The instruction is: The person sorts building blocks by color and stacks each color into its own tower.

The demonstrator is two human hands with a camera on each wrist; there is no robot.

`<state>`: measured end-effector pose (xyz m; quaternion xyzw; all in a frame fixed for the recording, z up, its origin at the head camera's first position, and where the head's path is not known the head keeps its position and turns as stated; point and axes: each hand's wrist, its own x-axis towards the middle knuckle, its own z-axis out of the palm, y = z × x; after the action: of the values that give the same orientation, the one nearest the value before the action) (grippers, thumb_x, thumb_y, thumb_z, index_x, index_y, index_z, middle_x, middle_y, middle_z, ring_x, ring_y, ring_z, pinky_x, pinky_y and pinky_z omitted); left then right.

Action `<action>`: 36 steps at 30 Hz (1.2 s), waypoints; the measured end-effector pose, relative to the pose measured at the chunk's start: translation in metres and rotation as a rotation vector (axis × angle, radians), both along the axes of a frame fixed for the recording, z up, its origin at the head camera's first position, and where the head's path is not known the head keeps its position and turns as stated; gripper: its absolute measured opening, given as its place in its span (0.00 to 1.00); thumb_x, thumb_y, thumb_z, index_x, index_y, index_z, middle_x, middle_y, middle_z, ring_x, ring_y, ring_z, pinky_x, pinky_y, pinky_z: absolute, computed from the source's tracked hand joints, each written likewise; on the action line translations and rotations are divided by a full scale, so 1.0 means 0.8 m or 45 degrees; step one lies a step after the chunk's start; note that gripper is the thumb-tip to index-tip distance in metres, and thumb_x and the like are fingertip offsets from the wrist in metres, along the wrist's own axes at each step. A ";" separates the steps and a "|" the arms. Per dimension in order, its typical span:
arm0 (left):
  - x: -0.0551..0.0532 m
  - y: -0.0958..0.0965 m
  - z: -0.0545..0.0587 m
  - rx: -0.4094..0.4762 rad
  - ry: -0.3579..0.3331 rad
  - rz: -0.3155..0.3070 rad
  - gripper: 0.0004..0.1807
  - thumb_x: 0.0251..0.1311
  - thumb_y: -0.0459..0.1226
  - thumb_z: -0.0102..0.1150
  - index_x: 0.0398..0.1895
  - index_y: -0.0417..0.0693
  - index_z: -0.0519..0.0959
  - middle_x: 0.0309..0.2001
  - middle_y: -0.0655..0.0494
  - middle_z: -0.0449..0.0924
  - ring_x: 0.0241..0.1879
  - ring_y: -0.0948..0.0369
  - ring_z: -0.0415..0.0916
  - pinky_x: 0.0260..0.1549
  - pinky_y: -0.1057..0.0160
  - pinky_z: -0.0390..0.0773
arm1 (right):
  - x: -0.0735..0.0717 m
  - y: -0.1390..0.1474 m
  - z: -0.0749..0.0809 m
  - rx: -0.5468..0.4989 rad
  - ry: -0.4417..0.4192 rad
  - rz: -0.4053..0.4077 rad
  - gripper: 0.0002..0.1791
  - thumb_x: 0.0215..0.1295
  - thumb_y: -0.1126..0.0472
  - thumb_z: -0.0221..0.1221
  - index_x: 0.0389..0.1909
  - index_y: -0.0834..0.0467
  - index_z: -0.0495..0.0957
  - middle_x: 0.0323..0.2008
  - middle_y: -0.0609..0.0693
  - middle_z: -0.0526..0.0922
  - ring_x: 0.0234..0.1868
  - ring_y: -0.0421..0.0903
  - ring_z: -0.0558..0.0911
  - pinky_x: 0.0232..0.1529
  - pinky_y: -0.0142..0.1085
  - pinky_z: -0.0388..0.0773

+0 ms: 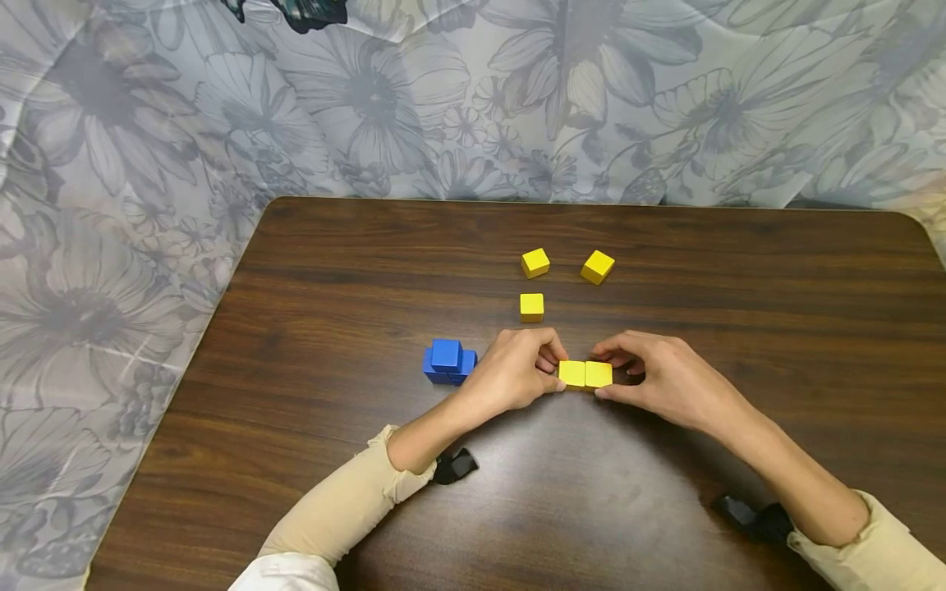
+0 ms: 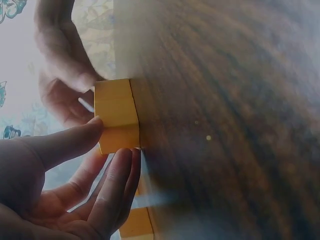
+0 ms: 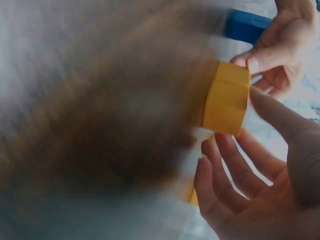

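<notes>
Two yellow cubes sit side by side with their faces together on the table, the left cube [image 1: 571, 374] and the right cube [image 1: 599, 375]. My left hand [image 1: 510, 371] pinches the left cube between thumb and fingers at its near and far faces. From the other side, my right hand [image 1: 671, 379] pinches the right cube the same way, thumb on the near face. In the right wrist view the pair shows as one yellow bar [image 3: 227, 105] between both hands. Just left of my left hand stands a small group of blue blocks [image 1: 447, 355], one on top of the others.
Three loose yellow cubes lie beyond the hands: a near cube [image 1: 531, 307], a far left cube [image 1: 535, 263] and a tilted-looking far right cube [image 1: 597, 268]. The dark wooden table [image 1: 332, 279] ends at a floral cloth [image 1: 369, 107] behind it and to the left.
</notes>
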<state>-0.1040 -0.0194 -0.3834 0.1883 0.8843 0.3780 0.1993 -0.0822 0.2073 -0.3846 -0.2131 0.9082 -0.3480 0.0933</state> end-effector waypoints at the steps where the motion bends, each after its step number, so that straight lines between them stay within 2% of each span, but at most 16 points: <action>1: 0.000 0.000 0.000 0.000 0.001 0.000 0.13 0.49 0.32 0.77 0.36 0.50 0.82 0.33 0.61 0.83 0.32 0.71 0.78 0.33 0.76 0.77 | -0.002 0.001 0.002 0.002 0.011 -0.005 0.24 0.52 0.58 0.76 0.50 0.58 0.82 0.44 0.48 0.85 0.40 0.42 0.84 0.40 0.38 0.83; 6: 0.000 -0.002 0.000 -0.003 0.016 0.000 0.13 0.49 0.31 0.77 0.36 0.50 0.82 0.34 0.60 0.83 0.32 0.71 0.78 0.33 0.76 0.76 | -0.018 0.007 0.014 0.026 0.100 -0.033 0.23 0.53 0.56 0.75 0.50 0.57 0.82 0.44 0.48 0.86 0.41 0.44 0.84 0.42 0.42 0.83; 10: -0.001 -0.002 0.000 -0.014 0.035 0.000 0.13 0.49 0.31 0.77 0.36 0.50 0.82 0.34 0.60 0.83 0.32 0.71 0.77 0.33 0.77 0.76 | -0.037 0.012 0.022 0.045 0.137 -0.093 0.22 0.54 0.58 0.75 0.50 0.56 0.82 0.44 0.48 0.86 0.42 0.45 0.84 0.43 0.43 0.82; 13: -0.001 -0.002 0.000 -0.017 0.036 -0.003 0.13 0.49 0.31 0.77 0.36 0.50 0.82 0.34 0.60 0.83 0.32 0.71 0.77 0.33 0.77 0.76 | -0.049 0.015 0.024 0.043 0.138 -0.139 0.21 0.54 0.59 0.74 0.50 0.55 0.82 0.45 0.48 0.86 0.42 0.47 0.84 0.44 0.44 0.81; 18: -0.001 0.000 0.000 -0.021 0.021 0.000 0.13 0.49 0.31 0.77 0.36 0.50 0.82 0.33 0.61 0.83 0.32 0.71 0.77 0.33 0.77 0.76 | -0.068 0.020 0.023 0.033 0.173 -0.160 0.20 0.56 0.60 0.73 0.50 0.55 0.82 0.46 0.50 0.85 0.43 0.50 0.84 0.44 0.45 0.81; 21: -0.001 0.001 0.002 -0.023 0.018 0.004 0.13 0.49 0.31 0.77 0.36 0.50 0.82 0.32 0.61 0.82 0.31 0.71 0.77 0.32 0.77 0.76 | -0.078 0.021 0.022 0.023 0.216 -0.173 0.20 0.55 0.62 0.73 0.50 0.56 0.82 0.46 0.51 0.85 0.44 0.50 0.84 0.43 0.42 0.81; 28: 0.000 0.003 0.002 -0.027 0.020 0.003 0.14 0.48 0.30 0.77 0.36 0.50 0.82 0.33 0.61 0.82 0.31 0.71 0.77 0.32 0.77 0.76 | -0.099 0.022 0.023 0.006 0.308 -0.210 0.21 0.53 0.67 0.73 0.49 0.58 0.82 0.45 0.52 0.85 0.39 0.51 0.84 0.40 0.26 0.77; 31: 0.000 0.002 0.003 -0.022 0.017 0.003 0.14 0.48 0.30 0.77 0.36 0.49 0.82 0.32 0.61 0.82 0.31 0.71 0.77 0.32 0.77 0.76 | -0.108 0.021 0.022 0.028 0.327 -0.194 0.22 0.53 0.68 0.73 0.50 0.57 0.83 0.46 0.52 0.84 0.39 0.51 0.83 0.40 0.30 0.77; 36: -0.001 0.001 0.002 -0.017 0.012 0.005 0.14 0.48 0.30 0.77 0.36 0.49 0.82 0.32 0.61 0.83 0.31 0.71 0.77 0.32 0.77 0.76 | -0.120 0.017 0.014 0.021 0.257 -0.199 0.23 0.53 0.69 0.73 0.51 0.58 0.83 0.47 0.54 0.83 0.44 0.55 0.83 0.44 0.47 0.79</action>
<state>-0.1045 -0.0185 -0.3814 0.1870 0.8880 0.3718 0.1958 -0.1782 0.2206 -0.3731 -0.1748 0.9297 -0.3234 -0.0240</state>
